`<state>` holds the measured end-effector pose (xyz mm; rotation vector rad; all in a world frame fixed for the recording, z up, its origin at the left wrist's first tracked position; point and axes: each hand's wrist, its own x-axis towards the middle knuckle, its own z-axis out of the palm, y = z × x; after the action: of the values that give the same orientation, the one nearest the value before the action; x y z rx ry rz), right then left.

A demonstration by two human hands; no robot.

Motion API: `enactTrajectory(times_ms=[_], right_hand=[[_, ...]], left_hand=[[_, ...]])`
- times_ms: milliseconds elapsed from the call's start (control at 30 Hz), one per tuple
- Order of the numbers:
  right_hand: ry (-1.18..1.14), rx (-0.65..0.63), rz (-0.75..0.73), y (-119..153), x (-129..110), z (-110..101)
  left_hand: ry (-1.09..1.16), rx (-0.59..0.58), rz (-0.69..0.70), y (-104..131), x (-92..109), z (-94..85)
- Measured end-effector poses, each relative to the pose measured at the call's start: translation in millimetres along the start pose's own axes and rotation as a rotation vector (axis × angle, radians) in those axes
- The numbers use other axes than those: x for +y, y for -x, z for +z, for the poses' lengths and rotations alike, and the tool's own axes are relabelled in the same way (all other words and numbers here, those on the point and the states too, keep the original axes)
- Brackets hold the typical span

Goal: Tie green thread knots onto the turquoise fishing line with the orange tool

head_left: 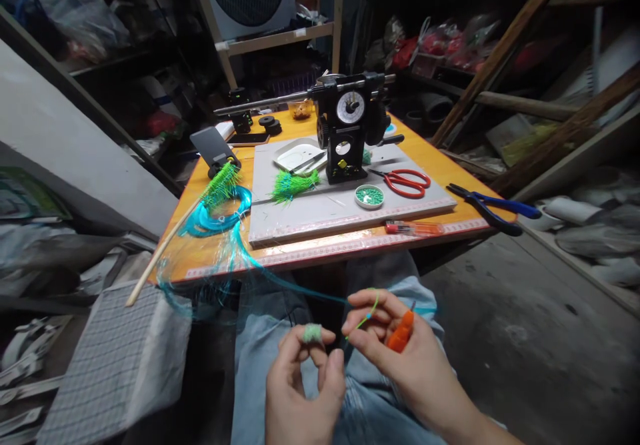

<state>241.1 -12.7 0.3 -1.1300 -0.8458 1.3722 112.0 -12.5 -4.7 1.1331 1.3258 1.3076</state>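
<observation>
the right hand [425, 358] pinches a thin lime-green strand [377, 300] over the lap [370, 402], an orange pointed plastic tool [401, 332] tucked beside its thumb; the left hand [305, 385], fingertips parted, is near. the trailing translucent blue filaments [237, 238] could snag at the table edge [300, 252], or the tucked tool could slip and jerk the strand.

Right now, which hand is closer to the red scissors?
The right hand: it's below the red scissors in the picture; the left hand is lower and farther left.
</observation>
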Motion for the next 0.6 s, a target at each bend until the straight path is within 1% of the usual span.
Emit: enactTrajectory(times_ms=[100,267,367,433,600], right_hand=[[0.016,0.005,-0.002,-1.0,-0.8,-0.8],[0.031,-0.030,-0.007,0.9,-0.9,0.4],[0.020,-0.035,-0.006,1.7,-1.0,1.1],[0.006,-0.032,-0.011,2.0,-1.8,1.5],[0.005,-0.023,-0.028,1.4,-4.1,2.5]], left_hand=[[0.005,-0.006,-0.029,0.2,-0.2,-0.3],[-0.034,-0.025,0.053,-1.5,1.4,0.2],[-0.032,-0.041,0.042,-2.4,4.5,-0.8],[-0.006,-0.081,-0.012,-2.9,7.8,-2.7],[0.176,-0.257,-0.262,-5.6,14.2,-5.9]])
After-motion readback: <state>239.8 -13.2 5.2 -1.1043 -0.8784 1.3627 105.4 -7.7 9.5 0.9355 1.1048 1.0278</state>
